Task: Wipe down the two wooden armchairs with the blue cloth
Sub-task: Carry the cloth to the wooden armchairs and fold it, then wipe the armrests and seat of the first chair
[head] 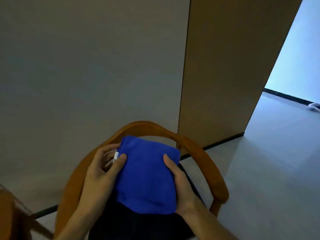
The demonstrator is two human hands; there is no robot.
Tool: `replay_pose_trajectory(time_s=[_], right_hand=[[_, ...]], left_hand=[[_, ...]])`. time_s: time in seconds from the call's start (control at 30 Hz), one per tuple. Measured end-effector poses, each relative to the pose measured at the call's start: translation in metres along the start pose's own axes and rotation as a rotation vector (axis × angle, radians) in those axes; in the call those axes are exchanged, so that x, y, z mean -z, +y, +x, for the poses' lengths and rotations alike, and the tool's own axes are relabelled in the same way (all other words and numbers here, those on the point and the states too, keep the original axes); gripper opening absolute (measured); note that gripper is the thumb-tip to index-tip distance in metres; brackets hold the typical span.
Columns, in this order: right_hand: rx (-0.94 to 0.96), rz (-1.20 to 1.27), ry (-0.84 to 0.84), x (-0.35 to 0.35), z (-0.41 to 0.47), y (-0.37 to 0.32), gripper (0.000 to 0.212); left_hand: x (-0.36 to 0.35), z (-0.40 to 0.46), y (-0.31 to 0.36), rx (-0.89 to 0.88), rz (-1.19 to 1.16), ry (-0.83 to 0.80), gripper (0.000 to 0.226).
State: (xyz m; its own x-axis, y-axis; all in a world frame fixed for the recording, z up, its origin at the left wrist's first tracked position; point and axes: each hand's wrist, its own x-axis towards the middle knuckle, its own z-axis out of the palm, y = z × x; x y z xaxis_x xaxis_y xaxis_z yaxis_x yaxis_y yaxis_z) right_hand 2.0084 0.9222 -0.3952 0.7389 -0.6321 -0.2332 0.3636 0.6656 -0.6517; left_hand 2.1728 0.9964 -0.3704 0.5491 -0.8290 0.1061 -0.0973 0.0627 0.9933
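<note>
An office or lobby-like interior: plain panelled wall (86, 66), smooth grey floor (268, 170) with dark skirting, a wooden armchair (199, 149) (curved-backed) against it.

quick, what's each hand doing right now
Left hand: holding the left edge of the folded blue cloth, thumb on top.
Right hand: holding the cloth's right edge, thumb on top.

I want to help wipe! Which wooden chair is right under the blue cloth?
The armchair with the curved back, in the middle. Both hands hold the blue cloth above its dark seat; the other chair only peeks in at bottom left.
</note>
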Motion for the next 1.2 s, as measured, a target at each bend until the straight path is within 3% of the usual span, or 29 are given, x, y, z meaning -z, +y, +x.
replay_pose_trajectory(time_s=[0.1,0.23,0.33,0.43,0.57,0.77,0.83,0.97,1.07,1.2], right_hand=[[0.069,-0.011,0.008,0.046,0.008,0.034,0.045],[0.144,-0.025,0.000,0.111,0.024,0.091,0.061],[0.141,0.020,0.004,0.129,0.030,0.102,0.066],[0.247,-0.010,0.019,0.149,0.021,0.112,0.049],[0.439,0.003,0.064,0.161,-0.005,0.085,0.033],[0.832,-0.229,0.217,0.176,-0.066,0.005,0.039],[1.009,-0.430,0.393,0.186,-0.079,-0.011,0.045],[1.116,-1.378,0.804,0.215,-0.083,-0.023,0.026],[0.852,-1.864,0.739,0.240,-0.065,-0.010,0.031],[0.423,-2.094,0.567,0.265,-0.037,0.016,0.055]], left_hand=[[-0.009,-0.004,-0.066,-0.064,-0.021,-0.012,0.034],[-0.022,-0.018,-0.147,-0.157,-0.033,-0.059,0.030],[-0.026,-0.012,-0.166,-0.148,-0.038,-0.063,0.029],[-0.037,-0.020,-0.189,-0.177,-0.069,-0.099,0.031],[-0.055,-0.029,-0.189,-0.221,-0.078,-0.193,0.036],[-0.091,-0.034,-0.174,-0.346,-0.147,-0.260,0.026],[-0.109,-0.036,-0.175,-0.353,-0.173,-0.299,0.023],[-0.148,-0.037,-0.188,-0.343,-0.149,-0.397,0.020],[-0.174,-0.034,-0.200,-0.292,-0.079,-0.437,0.019],[-0.193,-0.025,-0.216,-0.268,-0.034,-0.430,0.016]])
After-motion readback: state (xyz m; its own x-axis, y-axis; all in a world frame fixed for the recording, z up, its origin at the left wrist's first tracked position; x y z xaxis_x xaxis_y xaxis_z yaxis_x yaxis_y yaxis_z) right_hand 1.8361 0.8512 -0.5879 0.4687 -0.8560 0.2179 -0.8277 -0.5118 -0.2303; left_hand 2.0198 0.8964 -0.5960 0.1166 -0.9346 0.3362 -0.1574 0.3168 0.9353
